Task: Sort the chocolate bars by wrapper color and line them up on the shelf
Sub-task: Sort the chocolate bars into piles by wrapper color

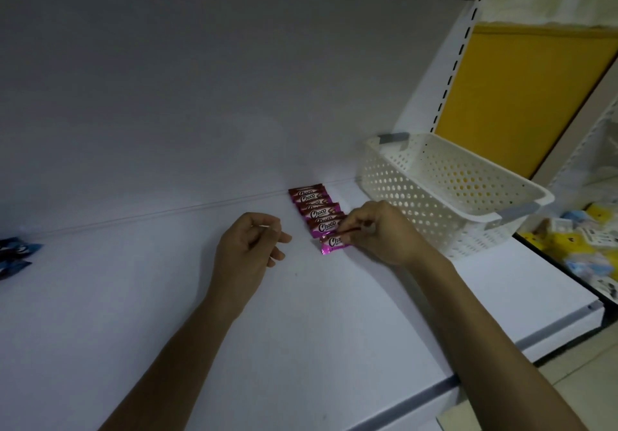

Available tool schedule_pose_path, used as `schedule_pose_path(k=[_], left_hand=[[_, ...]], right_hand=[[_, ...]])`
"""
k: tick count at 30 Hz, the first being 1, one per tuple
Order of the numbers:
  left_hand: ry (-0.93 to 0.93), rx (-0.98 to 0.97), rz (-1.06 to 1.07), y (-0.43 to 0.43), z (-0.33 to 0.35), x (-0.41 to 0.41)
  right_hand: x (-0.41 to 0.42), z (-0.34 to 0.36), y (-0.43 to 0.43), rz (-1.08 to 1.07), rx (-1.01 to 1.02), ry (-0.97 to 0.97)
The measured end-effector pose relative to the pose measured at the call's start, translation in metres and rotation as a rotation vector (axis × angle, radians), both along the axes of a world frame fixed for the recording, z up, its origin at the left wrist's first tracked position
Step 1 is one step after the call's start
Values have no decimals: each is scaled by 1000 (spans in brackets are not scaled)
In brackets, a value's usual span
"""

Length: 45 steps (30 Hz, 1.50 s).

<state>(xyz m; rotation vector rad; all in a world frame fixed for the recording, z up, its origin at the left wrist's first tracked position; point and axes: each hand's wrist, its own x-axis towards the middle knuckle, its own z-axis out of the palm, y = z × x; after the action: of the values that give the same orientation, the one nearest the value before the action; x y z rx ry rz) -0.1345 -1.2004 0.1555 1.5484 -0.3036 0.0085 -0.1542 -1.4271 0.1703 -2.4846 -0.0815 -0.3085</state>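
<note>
Placing a bar at the near end of a colour row. Both forearms reach in over the front edge of the flat white shelf [334,313]. The left hand [249,246] hovers just left of the row, its fingers loosely curled with nothing visible in them. The right hand [378,233] pinches the right end of a magenta foil-wrapped chocolate bar [334,242] between thumb and fingertips. This bar lies flat on the shelf, slightly askew, touching or overlapping the nearest member of the row of matching magenta "Choco" bars [314,208]. That row runs back to the shelf's rear edge, right of centre, each bar overlapping the next like a shingle.

To seat the bar well, it should probably be turned until its long edge lies parallel to its neighbours. The overlap and the left ends should then match the rest before the pinch is let go. The free hand is well placed to steady the row, since light foil wrappers are likely to slide if nudged.

Further back, a cream perforated plastic basket [411,193] stands at the shelf's rear right corner, just beside the row. A few blue-wrapped bars [16,253] lie well apart at the left edge, the second colour group. Beyond stand a slotted white upright [465,46] and a yellow panel [521,96].
</note>
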Motion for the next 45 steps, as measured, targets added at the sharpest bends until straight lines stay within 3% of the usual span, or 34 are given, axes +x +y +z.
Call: schedule_pose_path(k=[4, 12, 19, 23, 26, 32, 45], left_hand=[[-1, 0, 0, 1, 0, -1], [-2, 16, 13, 0, -2, 1], [-42, 92, 92, -3, -4, 4], [-153, 304, 280, 0, 0, 3], [-228, 548, 327, 17, 8, 2], [-374, 915, 433, 101, 17, -14], [-183, 1164, 772, 258, 5, -89]], right_hand=[[5, -4, 8, -80, -143, -158], [10, -7, 13, -144, -263, -186], [1, 1, 29, -127, -215, -245], [-3, 15, 57, -8, -295, -176], [-5, 22, 82, 87, -244, -132], [6, 18, 162, 296, -258, -87], [6, 10, 329, 700, -315, -129]])
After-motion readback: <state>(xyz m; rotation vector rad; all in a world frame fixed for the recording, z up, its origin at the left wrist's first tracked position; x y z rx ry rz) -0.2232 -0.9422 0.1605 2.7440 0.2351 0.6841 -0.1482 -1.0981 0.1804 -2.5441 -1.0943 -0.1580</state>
